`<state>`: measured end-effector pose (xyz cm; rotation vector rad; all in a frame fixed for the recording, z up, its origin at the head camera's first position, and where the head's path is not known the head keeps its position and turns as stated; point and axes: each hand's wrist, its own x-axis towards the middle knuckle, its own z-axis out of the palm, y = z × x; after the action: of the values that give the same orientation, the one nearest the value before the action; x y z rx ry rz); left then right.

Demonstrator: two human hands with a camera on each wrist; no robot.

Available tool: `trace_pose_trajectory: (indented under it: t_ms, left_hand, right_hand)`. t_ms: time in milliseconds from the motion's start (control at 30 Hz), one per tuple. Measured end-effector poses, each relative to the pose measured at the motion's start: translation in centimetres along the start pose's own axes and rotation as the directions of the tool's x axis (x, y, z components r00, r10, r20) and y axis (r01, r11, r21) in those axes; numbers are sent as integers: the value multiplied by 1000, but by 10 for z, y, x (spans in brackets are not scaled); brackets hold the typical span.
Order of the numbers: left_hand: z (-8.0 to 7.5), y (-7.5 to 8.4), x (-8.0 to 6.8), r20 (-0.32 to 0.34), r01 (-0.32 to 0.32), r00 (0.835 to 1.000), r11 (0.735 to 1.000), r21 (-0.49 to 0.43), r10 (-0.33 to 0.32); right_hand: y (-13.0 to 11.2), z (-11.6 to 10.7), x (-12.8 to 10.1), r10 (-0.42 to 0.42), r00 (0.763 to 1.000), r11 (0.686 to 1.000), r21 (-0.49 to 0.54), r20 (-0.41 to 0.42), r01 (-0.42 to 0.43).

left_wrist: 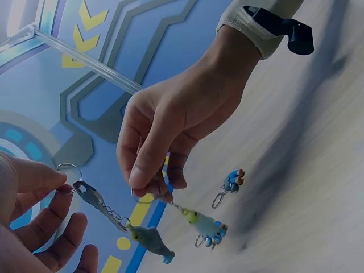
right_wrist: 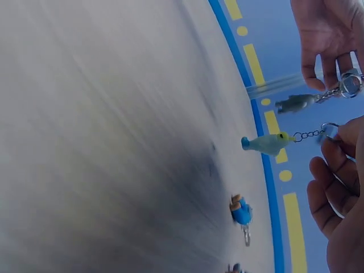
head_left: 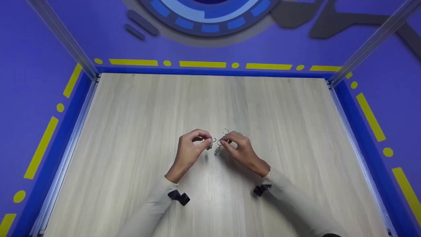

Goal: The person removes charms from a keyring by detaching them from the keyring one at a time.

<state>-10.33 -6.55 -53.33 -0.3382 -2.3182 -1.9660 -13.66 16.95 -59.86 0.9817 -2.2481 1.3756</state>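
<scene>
In the head view both hands are close together over the middle of the table. My left hand [head_left: 192, 144] pinches the ring of a keychain between thumb and fingertips. From its clasp and chain hangs a small grey-green fish-like charm [left_wrist: 151, 240] with a blue tail. My right hand [head_left: 242, 150] pinches the ring of a second keychain, whose pale charm [right_wrist: 266, 144] has a yellow-green head and a blue tail. Both charms dangle above the table. Blue-and-orange figure keychains [left_wrist: 232, 180] lie on the table beyond the right hand, one partly behind the pale charm in the left wrist view.
The wood-grain table [head_left: 131, 108] has blue walls [head_left: 210, 52] with yellow dashes at its back and sides. Metal posts [head_left: 368, 42] stand at the back corners. Each sleeved wrist wears a small black camera [head_left: 179, 197].
</scene>
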Motion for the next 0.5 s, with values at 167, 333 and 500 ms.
trace_pose_trajectory:
  t_ms: [167, 333, 500]
  left_hand:
    - [-5, -1, 0, -17, 1, 1000, 1000, -1, -1]
    - [-8, -2, 1, -29, -1, 1000, 1000, -9, 0]
    - [-7, -3, -1, -24, 16, 1000, 1000, -10, -16]
  right_hand:
    - [15, 8, 17, 55, 997, 998, 0, 61, -55]
    - [34, 13, 31, 160, 977, 987, -26, 144, -158]
    - [51, 16, 39, 278, 938, 958, -132, 208, -255]
